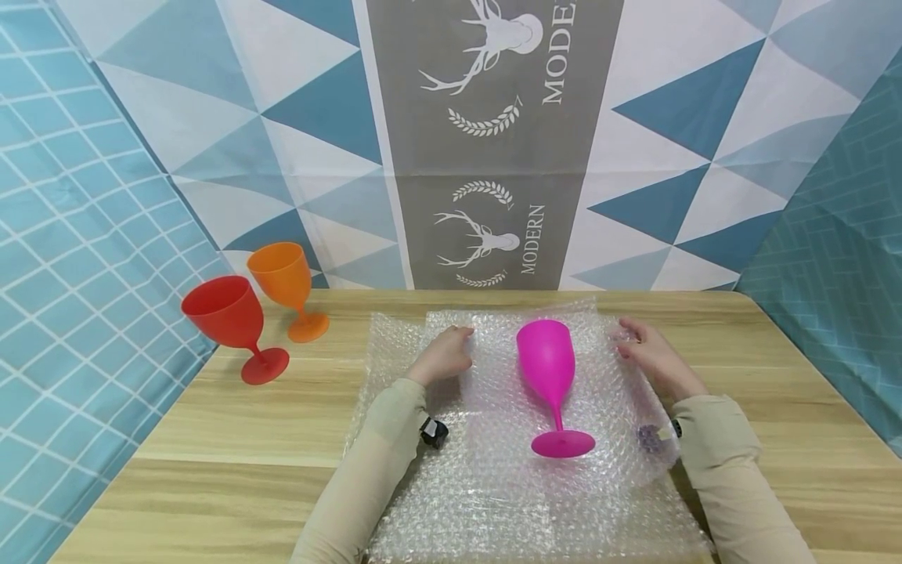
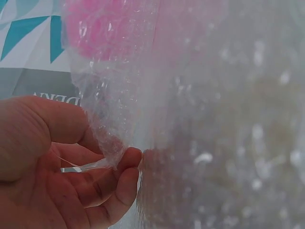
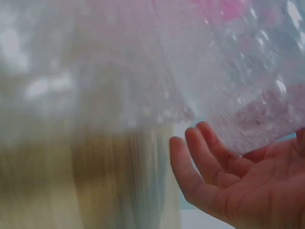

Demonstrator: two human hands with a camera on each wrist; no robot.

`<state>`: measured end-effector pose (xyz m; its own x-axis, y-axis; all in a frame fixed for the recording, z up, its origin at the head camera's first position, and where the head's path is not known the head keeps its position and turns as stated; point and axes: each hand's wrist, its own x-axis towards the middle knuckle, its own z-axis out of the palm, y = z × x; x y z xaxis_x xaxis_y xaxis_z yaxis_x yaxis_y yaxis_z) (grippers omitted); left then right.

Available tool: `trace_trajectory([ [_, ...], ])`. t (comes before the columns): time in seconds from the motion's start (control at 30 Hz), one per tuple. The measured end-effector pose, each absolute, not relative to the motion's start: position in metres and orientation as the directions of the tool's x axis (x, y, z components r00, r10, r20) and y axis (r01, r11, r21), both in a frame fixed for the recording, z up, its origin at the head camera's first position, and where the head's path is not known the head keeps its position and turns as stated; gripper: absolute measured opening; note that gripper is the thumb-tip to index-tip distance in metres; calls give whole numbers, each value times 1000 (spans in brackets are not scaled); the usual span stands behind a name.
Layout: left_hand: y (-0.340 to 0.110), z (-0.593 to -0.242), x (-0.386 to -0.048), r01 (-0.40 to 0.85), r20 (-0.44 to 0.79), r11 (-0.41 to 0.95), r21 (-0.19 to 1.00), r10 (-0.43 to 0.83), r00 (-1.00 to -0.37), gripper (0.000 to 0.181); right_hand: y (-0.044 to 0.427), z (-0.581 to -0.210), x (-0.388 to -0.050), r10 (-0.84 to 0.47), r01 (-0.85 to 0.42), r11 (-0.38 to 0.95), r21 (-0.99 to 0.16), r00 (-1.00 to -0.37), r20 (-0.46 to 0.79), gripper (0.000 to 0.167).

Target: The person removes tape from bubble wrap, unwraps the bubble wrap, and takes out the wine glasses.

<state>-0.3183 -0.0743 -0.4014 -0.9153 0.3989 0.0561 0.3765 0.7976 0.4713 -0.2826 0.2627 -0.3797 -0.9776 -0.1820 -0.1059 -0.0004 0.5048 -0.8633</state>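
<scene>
A magenta plastic goblet (image 1: 546,362) lies on its side on a sheet of bubble wrap (image 1: 493,462), its bowl toward the back and its round base toward the front. My left hand (image 1: 445,356) pinches the sheet's edge to the left of the bowl. In the left wrist view, the thin film (image 2: 112,138) passes between the thumb and fingers (image 2: 126,160). On the other side, my right hand (image 1: 655,356) holds the raised right edge of the wrap. The right wrist view shows its fingers (image 3: 190,162) bent beneath the film, with the thumb mostly cut off.
A red goblet (image 1: 229,313) and an orange goblet (image 1: 285,278) stand upright at the table's back left. More bubble wrap (image 1: 395,333) lies beneath on the wooden table (image 1: 232,486). Patterned cloths (image 1: 486,164) hang behind and at both sides.
</scene>
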Motion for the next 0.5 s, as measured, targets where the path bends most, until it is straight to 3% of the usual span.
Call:
trace_trajectory([
  [0.27,-70,-387,-305,372,49,798,475,398,-916,56,284,-387,-277,-293,-86,536,-840,-952,-90,66],
  [0.5,-71,-386,-304,391,69,822,414,400,-914,54,294,-393,-274,-298,8,493,-870,-938,-177,82],
])
